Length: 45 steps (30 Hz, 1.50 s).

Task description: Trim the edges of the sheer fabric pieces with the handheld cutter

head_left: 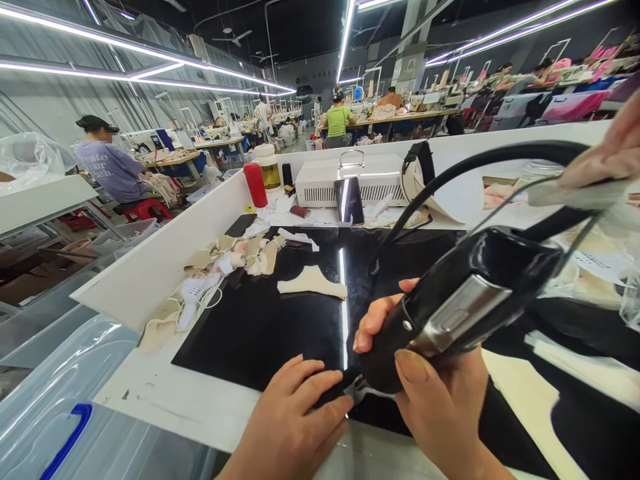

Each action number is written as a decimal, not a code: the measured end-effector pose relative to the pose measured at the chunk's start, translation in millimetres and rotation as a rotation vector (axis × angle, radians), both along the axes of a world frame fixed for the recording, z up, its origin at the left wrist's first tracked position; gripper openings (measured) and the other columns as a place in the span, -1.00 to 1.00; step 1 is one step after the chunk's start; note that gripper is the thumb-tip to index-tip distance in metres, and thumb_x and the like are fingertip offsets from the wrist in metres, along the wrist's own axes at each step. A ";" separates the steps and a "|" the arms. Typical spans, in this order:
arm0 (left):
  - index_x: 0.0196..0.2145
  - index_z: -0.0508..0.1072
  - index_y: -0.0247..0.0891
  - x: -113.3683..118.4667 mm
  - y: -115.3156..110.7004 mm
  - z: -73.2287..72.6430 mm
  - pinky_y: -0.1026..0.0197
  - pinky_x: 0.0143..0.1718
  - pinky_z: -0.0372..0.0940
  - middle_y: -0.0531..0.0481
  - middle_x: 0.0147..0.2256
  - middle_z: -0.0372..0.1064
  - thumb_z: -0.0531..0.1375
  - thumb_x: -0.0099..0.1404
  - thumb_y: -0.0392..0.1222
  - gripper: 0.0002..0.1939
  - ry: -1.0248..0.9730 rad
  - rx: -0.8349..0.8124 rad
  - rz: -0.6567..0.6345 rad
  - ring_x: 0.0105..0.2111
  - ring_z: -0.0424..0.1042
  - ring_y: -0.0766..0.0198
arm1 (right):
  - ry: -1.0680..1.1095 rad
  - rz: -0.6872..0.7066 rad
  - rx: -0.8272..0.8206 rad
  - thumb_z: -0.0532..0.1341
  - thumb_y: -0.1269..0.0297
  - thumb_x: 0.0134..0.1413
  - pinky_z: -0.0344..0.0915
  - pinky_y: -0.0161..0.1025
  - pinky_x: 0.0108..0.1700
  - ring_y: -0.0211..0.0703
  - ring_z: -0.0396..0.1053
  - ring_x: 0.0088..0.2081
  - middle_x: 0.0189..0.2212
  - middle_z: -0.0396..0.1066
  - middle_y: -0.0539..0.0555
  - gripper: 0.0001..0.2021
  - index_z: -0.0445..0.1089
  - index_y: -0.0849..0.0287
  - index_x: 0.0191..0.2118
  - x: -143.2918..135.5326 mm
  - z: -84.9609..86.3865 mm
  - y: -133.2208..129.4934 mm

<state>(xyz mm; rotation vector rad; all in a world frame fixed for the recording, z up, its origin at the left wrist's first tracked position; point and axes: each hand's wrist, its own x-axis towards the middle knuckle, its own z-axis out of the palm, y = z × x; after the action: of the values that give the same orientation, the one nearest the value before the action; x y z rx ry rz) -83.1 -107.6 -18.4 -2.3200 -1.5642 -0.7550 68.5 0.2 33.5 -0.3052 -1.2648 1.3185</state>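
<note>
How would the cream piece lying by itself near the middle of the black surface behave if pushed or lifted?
The cream piece looks thin, so probably light and somewhat floppy. The black surface looks glossy, so it may slide. Flat, it seems unlikely to roll.

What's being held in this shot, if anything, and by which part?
The right hand grips the black tool around its lower body, below the metal plate; whether the left hand holds anything cannot be told.
</note>
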 end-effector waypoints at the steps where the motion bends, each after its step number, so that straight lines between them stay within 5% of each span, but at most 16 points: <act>1: 0.00 0.58 -0.07 0.7 -0.3 -1.2 -0.06 0.04 0.53 0.06 -0.03 0.60 0.12 0.55 -0.14 -0.76 0.008 0.008 0.004 -0.03 0.57 0.12 | 0.001 -0.002 -0.003 0.37 0.12 0.26 0.46 -0.23 -0.44 -0.17 0.43 -0.42 -0.31 0.44 0.00 -0.65 0.31 -0.03 0.07 0.1 0.4 -0.2; 26: -0.01 0.60 -0.03 -3.7 0.5 -3.4 -0.05 0.08 0.51 0.05 -0.03 0.58 0.13 0.55 -0.08 -0.76 0.044 0.043 0.015 -0.01 0.55 0.13 | 0.001 -0.010 0.029 0.36 0.09 0.27 0.45 -0.20 -0.38 -0.19 0.41 -0.40 -0.31 0.42 -0.02 -0.65 0.34 -0.02 0.08 1.8 -2.0 0.3; 33: 0.04 0.58 -0.04 0.1 -1.0 -4.4 -0.08 0.11 0.48 0.02 -0.02 0.58 0.12 0.55 -0.10 -0.74 0.084 0.023 0.011 0.00 0.55 0.11 | 0.053 0.043 -0.014 0.37 0.13 0.27 0.44 -0.24 -0.42 -0.20 0.42 -0.40 -0.31 0.45 -0.02 -0.78 0.33 0.00 -0.11 -3.0 -0.5 -1.2; 45: 0.03 0.57 -0.07 3.8 -0.4 -1.8 -0.09 0.10 0.49 0.03 -0.02 0.58 0.12 0.54 -0.13 -0.75 0.055 0.007 -0.002 0.00 0.56 0.09 | 0.010 0.028 -0.012 0.33 0.18 0.31 0.43 -0.22 -0.41 -0.20 0.42 -0.43 -0.31 0.46 -0.03 -0.82 0.31 -0.02 -0.11 -0.4 0.2 -1.1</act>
<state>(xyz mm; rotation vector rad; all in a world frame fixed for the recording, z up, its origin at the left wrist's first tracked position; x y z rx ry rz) -79.2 -108.0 -20.2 -2.3175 -1.5336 -0.6904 68.1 -0.9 33.7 -0.2899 -1.2574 1.3502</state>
